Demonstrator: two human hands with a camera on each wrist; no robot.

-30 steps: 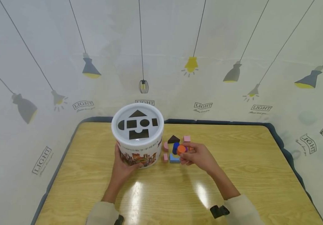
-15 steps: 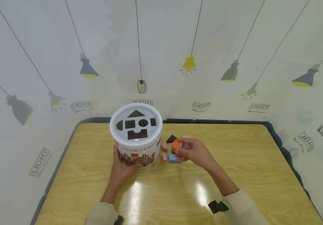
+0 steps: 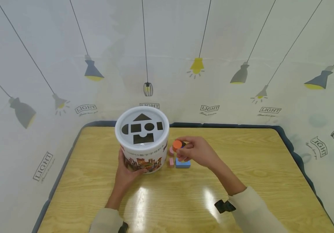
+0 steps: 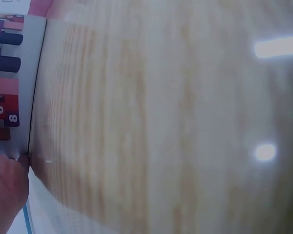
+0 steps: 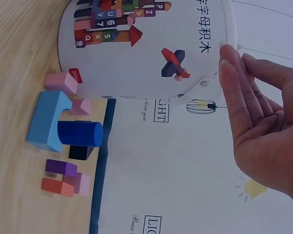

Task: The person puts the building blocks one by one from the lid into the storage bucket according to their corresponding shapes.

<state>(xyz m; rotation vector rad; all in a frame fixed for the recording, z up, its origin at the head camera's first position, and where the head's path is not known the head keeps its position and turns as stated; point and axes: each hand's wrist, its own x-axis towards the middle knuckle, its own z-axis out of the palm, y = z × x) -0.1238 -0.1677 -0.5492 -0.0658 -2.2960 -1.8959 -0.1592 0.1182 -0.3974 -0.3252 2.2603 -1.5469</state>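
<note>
In the head view a white bucket stands on the table, its lid cut with several dark shaped holes. My left hand grips the bucket low on its left side, thumb across the printed front. An orange round block is pinched between the thumb and fingers of my right hand, just right of the bucket and below lid height. That block is hidden behind the fingers in the right wrist view. Below the hand lie a light blue arch block, a dark blue cylinder and a pink block.
A purple block, an orange-red block and another pink block lie close together on the wooden table. Behind the table's dark edge rises a pale wall covering printed with lamps.
The right hand has carried the orange round block up and left, closer to the bucket. Left hand and bucket stay where they were.
</note>
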